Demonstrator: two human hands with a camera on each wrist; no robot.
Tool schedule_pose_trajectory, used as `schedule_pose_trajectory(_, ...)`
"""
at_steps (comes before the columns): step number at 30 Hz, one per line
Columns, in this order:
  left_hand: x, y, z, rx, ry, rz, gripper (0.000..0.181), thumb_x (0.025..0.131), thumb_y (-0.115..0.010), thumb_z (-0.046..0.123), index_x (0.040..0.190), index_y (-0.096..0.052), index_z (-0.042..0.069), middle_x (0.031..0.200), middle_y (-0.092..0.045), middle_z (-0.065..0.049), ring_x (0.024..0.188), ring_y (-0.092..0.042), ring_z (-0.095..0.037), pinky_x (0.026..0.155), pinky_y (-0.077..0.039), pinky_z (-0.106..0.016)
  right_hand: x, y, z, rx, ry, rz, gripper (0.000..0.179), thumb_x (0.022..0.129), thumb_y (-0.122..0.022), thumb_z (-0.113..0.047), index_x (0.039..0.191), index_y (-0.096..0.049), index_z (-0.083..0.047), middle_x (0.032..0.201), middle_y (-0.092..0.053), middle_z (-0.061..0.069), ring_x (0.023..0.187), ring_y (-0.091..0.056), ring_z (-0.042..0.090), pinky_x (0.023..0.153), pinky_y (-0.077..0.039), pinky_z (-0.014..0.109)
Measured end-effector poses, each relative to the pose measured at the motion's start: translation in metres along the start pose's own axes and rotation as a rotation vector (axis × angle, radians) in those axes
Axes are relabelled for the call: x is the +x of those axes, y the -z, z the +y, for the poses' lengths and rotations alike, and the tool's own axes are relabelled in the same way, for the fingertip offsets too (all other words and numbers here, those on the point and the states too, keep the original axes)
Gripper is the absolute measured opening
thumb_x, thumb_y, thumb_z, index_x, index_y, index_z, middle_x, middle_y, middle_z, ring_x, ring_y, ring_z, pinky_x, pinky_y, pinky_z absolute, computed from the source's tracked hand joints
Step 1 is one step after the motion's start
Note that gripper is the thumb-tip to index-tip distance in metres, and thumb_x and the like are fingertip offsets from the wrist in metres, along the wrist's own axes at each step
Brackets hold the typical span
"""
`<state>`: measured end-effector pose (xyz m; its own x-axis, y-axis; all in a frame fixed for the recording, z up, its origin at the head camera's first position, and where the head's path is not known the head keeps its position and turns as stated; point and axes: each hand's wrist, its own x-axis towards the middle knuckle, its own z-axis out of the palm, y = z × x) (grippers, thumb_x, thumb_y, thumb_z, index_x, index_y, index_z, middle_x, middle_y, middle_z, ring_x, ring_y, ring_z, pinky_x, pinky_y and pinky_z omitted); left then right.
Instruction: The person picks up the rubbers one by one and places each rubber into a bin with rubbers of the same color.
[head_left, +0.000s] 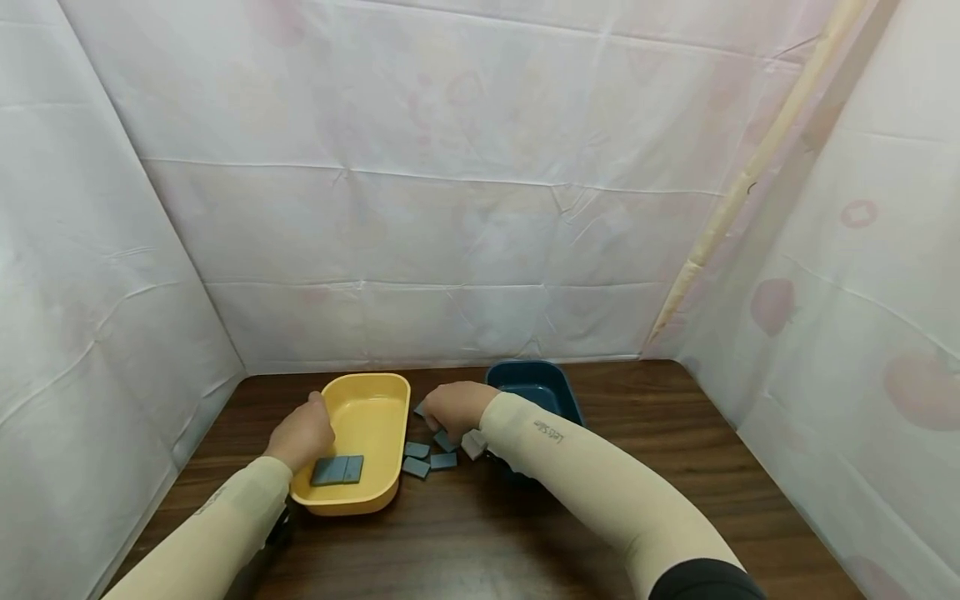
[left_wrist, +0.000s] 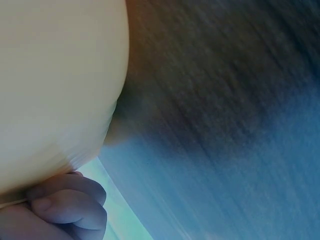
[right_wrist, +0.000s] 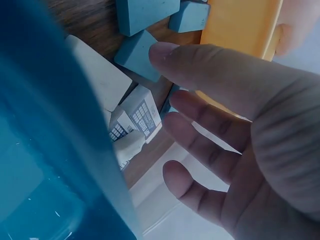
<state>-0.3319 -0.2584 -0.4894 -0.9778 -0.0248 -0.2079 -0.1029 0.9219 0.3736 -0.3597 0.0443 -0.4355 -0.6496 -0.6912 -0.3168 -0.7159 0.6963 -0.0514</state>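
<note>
My left hand (head_left: 303,433) grips the left rim of a yellow tray (head_left: 371,417), its fingers curled at the edge in the left wrist view. Inside the tray, grey-blue rectangular blocks (head_left: 330,471) lie side by side near the front. My right hand (head_left: 459,406) hovers over loose blocks between the two trays. In the right wrist view its fingers are loosely bent and apart from the thumb, whose tip meets the corner of a grey-blue block (right_wrist: 137,55). White pieces (right_wrist: 100,75) and a white piece with printed lettering (right_wrist: 142,112) lie beside it.
A dark blue tray (head_left: 536,375) stands right of the loose blocks, partly hidden by my right forearm. More grey-blue blocks (head_left: 416,467) lie along the yellow tray's right side. White sheeting (head_left: 450,233) walls the brown wooden table (head_left: 675,450) at the back and sides.
</note>
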Motion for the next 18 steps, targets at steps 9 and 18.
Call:
schedule_pose_trajectory(9,0.001,0.001,-0.002,-0.007,-0.006,0.006,0.074,0.109,-0.053,0.001,0.166,-0.013,-0.025,0.094,-0.074,-0.019,0.074,-0.064,-0.028,0.067,-0.052,-0.040,0.010,-0.005,-0.007,-0.060,0.021,-0.045,0.026,0.093,-0.093,-0.006,0.105,-0.077,-0.023,0.101,-0.072,-0.011,0.083,-0.061,0.009,0.073,-0.055,0.026)
schedule_pose_trajectory(18,0.001,0.000,-0.003,-0.015,-0.014,0.008,0.071,0.109,-0.053,0.001,0.164,-0.017,-0.026,0.092,-0.073,-0.017,0.076,-0.064,-0.028,0.068,-0.053,-0.041,0.008,-0.012,-0.005,-0.046,-0.011,-0.048,0.022,0.096,-0.091,-0.010,0.108,-0.080,-0.025,0.102,-0.074,-0.012,0.087,-0.066,0.008,0.077,-0.059,0.028)
